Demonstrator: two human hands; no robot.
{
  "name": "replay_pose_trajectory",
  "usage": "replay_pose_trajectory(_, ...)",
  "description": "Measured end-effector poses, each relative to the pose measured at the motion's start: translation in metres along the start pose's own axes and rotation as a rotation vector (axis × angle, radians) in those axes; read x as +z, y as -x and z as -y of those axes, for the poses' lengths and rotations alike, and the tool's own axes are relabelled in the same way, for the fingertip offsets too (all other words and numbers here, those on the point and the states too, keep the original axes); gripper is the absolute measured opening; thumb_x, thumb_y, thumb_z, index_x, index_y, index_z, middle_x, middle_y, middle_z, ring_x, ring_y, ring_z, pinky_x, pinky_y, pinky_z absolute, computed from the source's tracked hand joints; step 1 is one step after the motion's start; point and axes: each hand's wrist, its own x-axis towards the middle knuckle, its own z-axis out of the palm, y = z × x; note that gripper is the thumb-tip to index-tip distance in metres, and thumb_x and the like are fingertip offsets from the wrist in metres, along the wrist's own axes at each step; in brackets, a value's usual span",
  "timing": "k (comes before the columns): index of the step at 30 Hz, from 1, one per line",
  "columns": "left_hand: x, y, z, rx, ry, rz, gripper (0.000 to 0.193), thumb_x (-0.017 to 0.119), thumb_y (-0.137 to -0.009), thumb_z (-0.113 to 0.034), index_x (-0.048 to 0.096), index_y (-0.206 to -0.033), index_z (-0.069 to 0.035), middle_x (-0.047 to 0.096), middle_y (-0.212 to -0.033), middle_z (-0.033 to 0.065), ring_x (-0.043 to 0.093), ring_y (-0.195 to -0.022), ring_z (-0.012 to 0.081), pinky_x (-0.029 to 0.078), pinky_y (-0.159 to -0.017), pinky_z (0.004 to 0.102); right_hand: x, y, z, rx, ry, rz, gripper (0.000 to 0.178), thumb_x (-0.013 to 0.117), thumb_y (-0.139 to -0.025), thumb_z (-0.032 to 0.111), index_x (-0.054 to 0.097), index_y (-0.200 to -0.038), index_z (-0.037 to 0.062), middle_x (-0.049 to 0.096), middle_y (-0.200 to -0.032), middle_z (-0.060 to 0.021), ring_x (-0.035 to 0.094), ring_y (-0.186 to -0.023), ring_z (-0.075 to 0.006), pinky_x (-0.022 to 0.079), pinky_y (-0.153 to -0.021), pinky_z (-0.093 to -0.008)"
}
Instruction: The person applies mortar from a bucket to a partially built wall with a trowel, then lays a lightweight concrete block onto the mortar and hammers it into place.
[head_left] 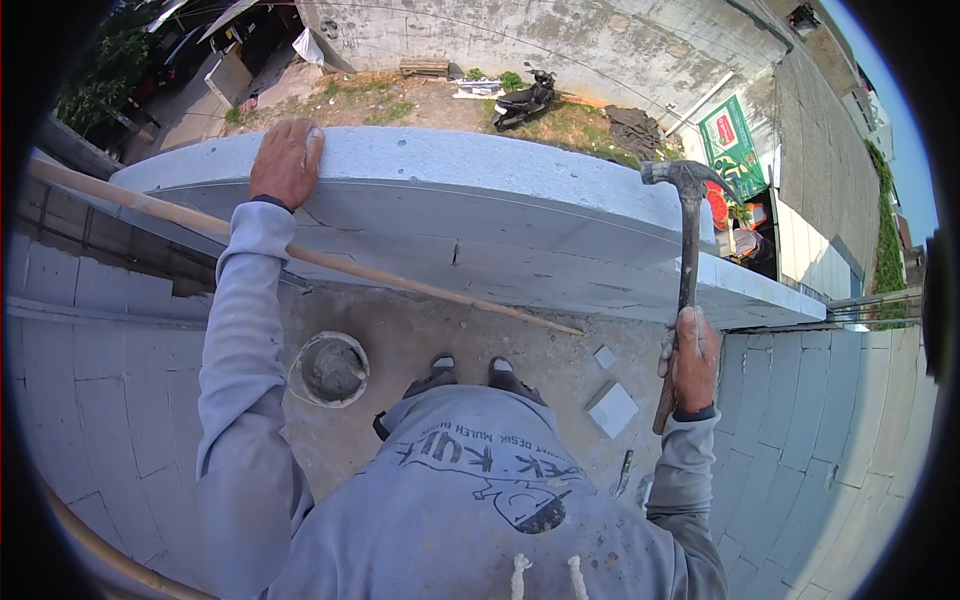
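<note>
My left hand point(288, 163) lies on the top edge of a light grey block wall point(460, 165), its fingers stretched over toward the far side. In my right hand point(696, 362) is a claw hammer point(690, 225), gripped around its worn handle and held head up. The hammer's head overlaps the right end of the wall's top course; whether it touches the block I cannot tell. A lower course of the wall continues to the right beyond that end.
A long wooden pole point(420, 287) slants across the left side in front of the wall. On the floor stand a bucket of grey mortar point(330, 370) and a loose block piece point(611, 410). Block walls rise at both sides. Beyond lies a yard with a parked motorcycle point(524, 100).
</note>
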Motion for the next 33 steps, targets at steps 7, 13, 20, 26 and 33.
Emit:
replay_pose_trajectory(7,-0.004,-0.002,0.000,0.026,0.051,0.032,0.028,0.039,-0.092,-0.024,0.053,-0.100,-0.001,0.054,-0.100,0.0179,0.048,-0.101,0.0332,0.035,-0.091,0.0406,-0.030,0.009,-0.065,0.020,-0.668,-0.562,0.042,0.042,-0.092,0.048,0.047,-0.082,0.0075,0.043,-0.057,-0.0004,0.041,-0.041,-0.0121,0.035,-0.038,-0.0237)
replay_pose_trajectory(13,0.000,0.002,0.009,0.027,0.024,0.063,0.029,0.036,-0.094,-0.025,0.052,-0.103,-0.002,0.053,-0.105,0.0180,0.047,-0.105,0.0332,0.034,-0.094,0.0389,-0.081,-0.042,-0.178,0.308,-1.203,-0.608,0.039,0.040,-0.090,0.050,0.043,-0.076,0.0139,0.040,-0.058,0.0013,0.041,-0.046,-0.0143,0.035,-0.043,-0.0288)
replay_pose_trajectory(20,0.011,-0.001,0.014,0.056,0.033,0.082,0.032,0.035,-0.095,-0.026,0.051,-0.107,-0.002,0.052,-0.107,0.0177,0.047,-0.106,0.0330,0.034,-0.094,0.0386,-0.038,-0.076,-0.174,0.422,-1.089,-0.496,0.039,0.045,-0.089,0.049,0.045,-0.077,0.0117,0.043,-0.058,-0.0008,0.043,-0.043,-0.0151,0.036,-0.039,-0.0293)
replay_pose_trajectory(26,0.004,0.000,0.020,0.005,0.030,0.100,0.032,0.034,-0.095,-0.027,0.051,-0.107,-0.002,0.052,-0.107,0.0176,0.047,-0.106,0.0330,0.034,-0.093,0.0381,-0.035,-0.064,-0.161,0.529,-0.659,0.003,0.040,0.049,-0.089,0.046,0.049,-0.072,0.0101,0.046,-0.050,-0.0020,0.043,-0.033,-0.0158,0.035,-0.031,-0.0296)
replay_pose_trajectory(33,-0.001,-0.003,0.002,0.019,0.041,0.048,0.028,0.038,-0.092,-0.024,0.052,-0.101,-0.002,0.053,-0.101,0.0187,0.048,-0.101,0.0341,0.036,-0.090,0.0393,-0.066,-0.073,-0.183,0.390,-1.009,-0.302,0.039,0.046,-0.089,0.048,0.044,-0.078,0.0115,0.042,-0.054,0.0002,0.043,-0.038,-0.0147,0.035,-0.034,-0.0286)
